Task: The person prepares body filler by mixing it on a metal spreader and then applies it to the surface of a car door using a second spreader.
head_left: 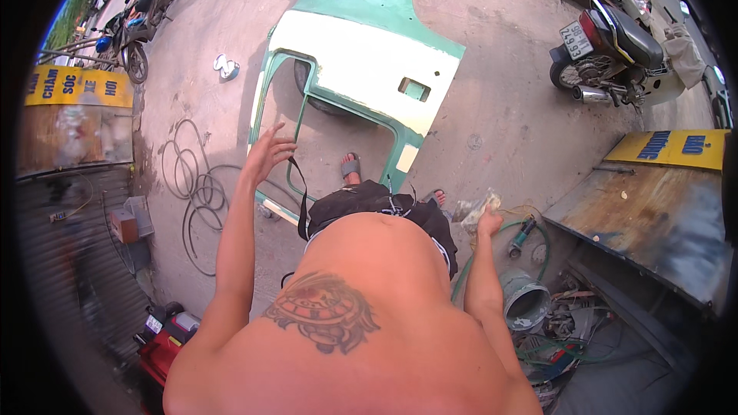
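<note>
A green and white vehicle door panel [361, 61] lies flat on the concrete in front of me, its window opening nearest my feet. My left hand [267, 154] reaches over the panel's left window frame with fingers spread, touching a black strap [302, 192] that hangs down from it. My right hand [487, 221] is closed around a crumpled pale cloth or paper [477, 209] at my right side. My sandalled feet [350, 167] stand inside the window opening.
Coiled hoses [192, 184] lie on the ground at left. A parked motorbike [615, 50] stands at upper right, another [138, 15] at upper left. A grey bucket [525, 300], a power tool [523, 234] and a green hose sit at right. Rusty metal panels [653, 223] flank both sides.
</note>
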The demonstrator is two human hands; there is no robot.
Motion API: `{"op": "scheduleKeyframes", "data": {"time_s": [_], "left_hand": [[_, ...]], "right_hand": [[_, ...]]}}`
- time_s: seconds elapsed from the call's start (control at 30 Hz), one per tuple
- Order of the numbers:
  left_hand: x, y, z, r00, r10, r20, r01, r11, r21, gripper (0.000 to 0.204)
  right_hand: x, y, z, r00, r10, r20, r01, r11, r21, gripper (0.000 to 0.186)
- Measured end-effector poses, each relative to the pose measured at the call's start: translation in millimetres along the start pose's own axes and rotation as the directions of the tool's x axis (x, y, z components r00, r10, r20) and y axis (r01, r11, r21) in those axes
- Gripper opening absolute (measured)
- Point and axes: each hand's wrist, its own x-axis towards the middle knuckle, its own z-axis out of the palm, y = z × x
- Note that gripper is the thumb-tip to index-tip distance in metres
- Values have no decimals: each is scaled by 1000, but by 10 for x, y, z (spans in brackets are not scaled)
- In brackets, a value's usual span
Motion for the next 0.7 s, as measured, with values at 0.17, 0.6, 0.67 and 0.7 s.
{"op": "scheduleKeyframes", "data": {"time_s": [0.17,0.6,0.67,0.7], "left_hand": [[113,771,418,992,108,-68,-63,880,471,54],[-349,-136,1854,991,-113,70,117,992,-51,49],[-521,-49,1713,993,22,-117,-17,999,44,38],[-576,-63,1536,978,122,-171,-93,982,164,35]], "right_hand": [[-105,-1809,-89,878,-121,463,-432,215,876,34],[-1595,-2757,-259,554,-602,575,-173,592,787,45],[-1509,-2715,-245,639,-593,490,-132,543,829,42],[-1448,-2666,-240,716,-575,396,-85,490,867,39]]}}
